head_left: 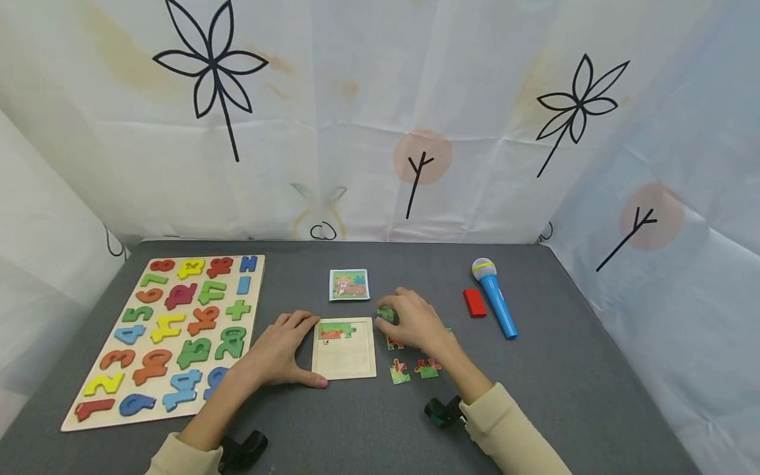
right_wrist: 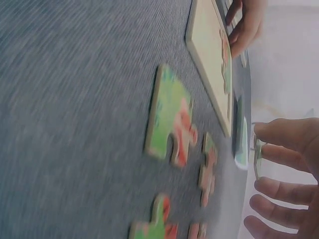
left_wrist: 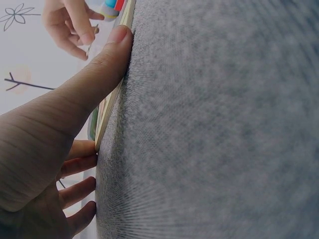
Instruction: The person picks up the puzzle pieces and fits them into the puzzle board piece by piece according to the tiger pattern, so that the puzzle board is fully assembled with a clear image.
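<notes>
My left hand (head_left: 276, 353) spans the left edge of a square wooden puzzle tray (head_left: 347, 363), thumb at the near corner and fingertips by the far one. Joined green and red puzzle pieces (head_left: 336, 330) lie along the tray's far side. Just right of the tray, my right hand (head_left: 415, 323) pinches a green puzzle piece (head_left: 386, 314) between thumb and fingers; the right wrist view shows that piece (right_wrist: 257, 159) edge-on, raised off the cloth. Several loose pieces lie below this hand, among them a green-red corner piece (right_wrist: 167, 109); some are partly hidden by it in the head view.
A picture card (head_left: 349, 285) with an animal lies beyond the tray. To the left is a large board (head_left: 243, 290) of colourful numbers and letters. A red block (head_left: 474, 303) and blue toy microphone (head_left: 497, 303) lie at right. White printed cloth hangs behind the grey table.
</notes>
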Tool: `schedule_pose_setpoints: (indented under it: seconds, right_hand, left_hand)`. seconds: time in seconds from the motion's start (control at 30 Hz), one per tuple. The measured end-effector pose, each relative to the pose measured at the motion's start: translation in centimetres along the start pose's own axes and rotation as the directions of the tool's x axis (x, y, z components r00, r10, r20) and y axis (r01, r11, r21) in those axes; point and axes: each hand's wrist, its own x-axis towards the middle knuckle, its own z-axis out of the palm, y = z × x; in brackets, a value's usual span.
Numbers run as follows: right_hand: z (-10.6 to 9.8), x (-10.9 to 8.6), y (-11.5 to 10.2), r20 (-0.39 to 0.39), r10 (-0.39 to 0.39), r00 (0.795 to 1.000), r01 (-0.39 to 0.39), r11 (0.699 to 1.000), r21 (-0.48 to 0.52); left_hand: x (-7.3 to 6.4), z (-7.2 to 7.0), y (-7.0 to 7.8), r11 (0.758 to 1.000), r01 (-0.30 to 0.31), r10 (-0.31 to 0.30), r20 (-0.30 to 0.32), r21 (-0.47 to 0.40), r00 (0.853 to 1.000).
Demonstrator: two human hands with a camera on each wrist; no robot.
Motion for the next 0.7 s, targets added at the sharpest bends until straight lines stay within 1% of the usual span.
schedule_pose_setpoints:
  seconds: [0.1,0.2,0.4,0.5,0.7]
  right_hand:
    - [0.3,0.3,-0.6,0.006,-0.02,1.0,0.02,1.0,0.004]
    - [0.7,0.5,-1.2,0.011,-0.052,0.999,0.052,0.999,0.012]
    - [1.7,1.0,-2.0,0.041,-0.087,0.995,0.086,0.996,0.029]
    - [2.0,1.2,-2.4,0.051,-0.087,0.995,0.086,0.996,0.024]
    - [2.4,1.5,-2.8,0.094,-0.054,0.994,0.055,0.998,-0.012]
  left_hand:
    - [0.0,0.1,0.0,1.0,0.007,-0.007,0.006,0.0,1.0]
    - [0.1,0.1,0.0,1.0,0.002,-0.002,0.003,0.003,1.0]
    - [0.0,0.1,-0.1,1.0,0.002,-0.002,0.003,-0.004,1.0]
    - [0.0,0.0,-0.2,1.0,-0.003,0.003,0.002,0.0,1.0]
    - [0.0,0.0,-0.2,1.0,-0.005,0.005,-0.005,-0.002,1.0]
